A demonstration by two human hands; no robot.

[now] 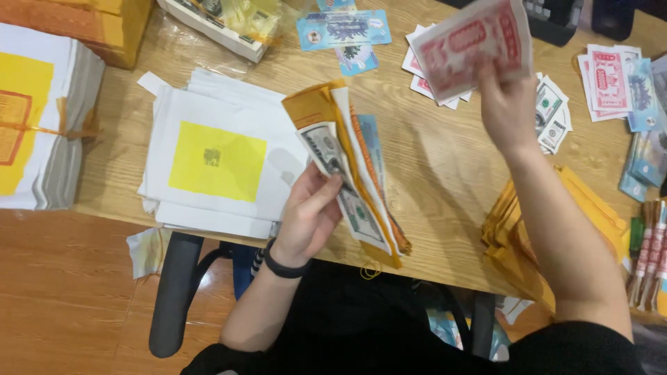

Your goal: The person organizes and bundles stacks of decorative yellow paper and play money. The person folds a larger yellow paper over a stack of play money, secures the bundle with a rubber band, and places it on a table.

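Seated person at a pale wooden tabletop (431, 173), seen from above. The left hand (309, 215) pinches a fanned sheaf of thin paper sheets, orange wrapper outermost with green-grey printed notes inside (351, 170); thumb and fingers are closed on its lower left part. The sheaf's long axis runs diagonally, from upper left near the table's middle to lower right, where its end overhangs the near table edge. The right hand (507, 104) is raised above the table, fingers closed on a red-and-white printed paper note (472, 45), held flat and tilted, its long axis roughly left to right. Bare wood lies open between the two hands. To the left, a stack of white paper sheets with a yellow square panel (219, 160) reaches the near edge. A pile of orange paper sheets (590, 208) lies under the right forearm. Loose red and blue printed notes (618, 83) crowd the far right. A black wristband (281, 267) circles the left wrist.
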